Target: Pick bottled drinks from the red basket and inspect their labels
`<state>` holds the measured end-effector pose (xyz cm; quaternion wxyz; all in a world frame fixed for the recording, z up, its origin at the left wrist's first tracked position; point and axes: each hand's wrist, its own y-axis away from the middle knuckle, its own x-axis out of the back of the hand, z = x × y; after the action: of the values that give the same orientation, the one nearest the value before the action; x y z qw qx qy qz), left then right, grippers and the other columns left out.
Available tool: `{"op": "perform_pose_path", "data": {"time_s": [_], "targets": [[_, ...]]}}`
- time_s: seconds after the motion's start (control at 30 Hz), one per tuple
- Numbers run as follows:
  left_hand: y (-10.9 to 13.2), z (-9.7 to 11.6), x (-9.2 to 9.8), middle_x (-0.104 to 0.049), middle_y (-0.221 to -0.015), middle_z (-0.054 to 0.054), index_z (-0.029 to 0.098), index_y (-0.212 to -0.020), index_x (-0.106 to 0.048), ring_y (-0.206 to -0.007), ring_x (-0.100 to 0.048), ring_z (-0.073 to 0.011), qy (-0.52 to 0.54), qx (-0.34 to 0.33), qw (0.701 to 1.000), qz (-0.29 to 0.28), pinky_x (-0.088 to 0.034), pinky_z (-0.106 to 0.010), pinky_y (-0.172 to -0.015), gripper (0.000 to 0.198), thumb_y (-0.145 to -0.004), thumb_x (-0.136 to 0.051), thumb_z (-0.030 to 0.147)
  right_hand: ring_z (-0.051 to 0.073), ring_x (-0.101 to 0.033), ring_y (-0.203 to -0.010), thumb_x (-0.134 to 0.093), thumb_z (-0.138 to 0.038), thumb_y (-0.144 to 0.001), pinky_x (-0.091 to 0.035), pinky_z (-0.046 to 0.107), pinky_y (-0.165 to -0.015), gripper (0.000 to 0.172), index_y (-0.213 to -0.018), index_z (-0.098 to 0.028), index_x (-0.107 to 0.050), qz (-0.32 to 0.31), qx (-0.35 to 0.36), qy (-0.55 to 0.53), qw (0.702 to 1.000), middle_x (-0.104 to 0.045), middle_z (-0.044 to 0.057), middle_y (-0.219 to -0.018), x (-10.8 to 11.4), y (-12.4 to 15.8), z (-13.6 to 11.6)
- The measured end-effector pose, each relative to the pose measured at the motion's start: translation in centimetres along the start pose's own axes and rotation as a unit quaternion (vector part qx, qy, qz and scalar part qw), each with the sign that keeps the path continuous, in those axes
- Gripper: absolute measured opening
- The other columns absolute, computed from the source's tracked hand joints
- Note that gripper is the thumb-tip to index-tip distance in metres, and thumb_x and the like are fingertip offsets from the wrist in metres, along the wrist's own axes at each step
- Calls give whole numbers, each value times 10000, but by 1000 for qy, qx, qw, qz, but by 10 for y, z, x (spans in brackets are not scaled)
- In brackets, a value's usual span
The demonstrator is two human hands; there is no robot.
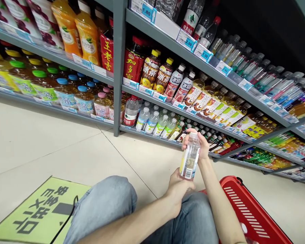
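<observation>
A clear plastic drink bottle (190,156) with a white cap and a partly yellow label stands slightly tilted between my two hands, above my knees. My left hand (178,190) is closed around its base. Higher up, my right hand (203,146) wraps round the bottle's neck and shoulder from behind, with fingers near the cap. A barcode on the label faces me. Behind the hands, the bottom shelf (152,136) carries rows of bottles, among them white-capped bottles (156,122) and dark ones with green caps.
A red shopping basket (254,210) stands on the floor at my right. A yellow-green exit sign (38,210) lies on the floor at left, with a black cord (66,222) across it. The grey shelf post (117,67) divides the racks, which hold bottled drinks and price tags.
</observation>
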<state>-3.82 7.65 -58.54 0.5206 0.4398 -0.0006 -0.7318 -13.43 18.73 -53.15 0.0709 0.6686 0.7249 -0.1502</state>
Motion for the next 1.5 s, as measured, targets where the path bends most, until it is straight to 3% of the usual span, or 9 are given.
{"op": "perform_pose_path", "data": {"time_s": [0.27, 1.5], "targets": [[1, 7, -1, -585, -694, 29, 191, -786, -591, -632, -478, -117, -13, 20, 1000, 2, -334, -248, -586, 370, -459, -616, 19, 189, -626, -529, -552, -614, -807, -506, 299, -527, 449, -998, -216, -634, 12, -16, 20, 1000, -656, 5, -619, -3, -2, -4], [4, 10, 0, -577, -696, 43, 191, -819, -561, -656, -482, -114, -26, 18, 1000, 0, -345, -240, -602, 385, -472, -605, 27, 196, -627, -552, -513, -577, -867, -495, 309, -542, 398, -999, -225, -645, -6, 13, 6, 1000, -657, 12, -630, 4, -4, 0]]}}
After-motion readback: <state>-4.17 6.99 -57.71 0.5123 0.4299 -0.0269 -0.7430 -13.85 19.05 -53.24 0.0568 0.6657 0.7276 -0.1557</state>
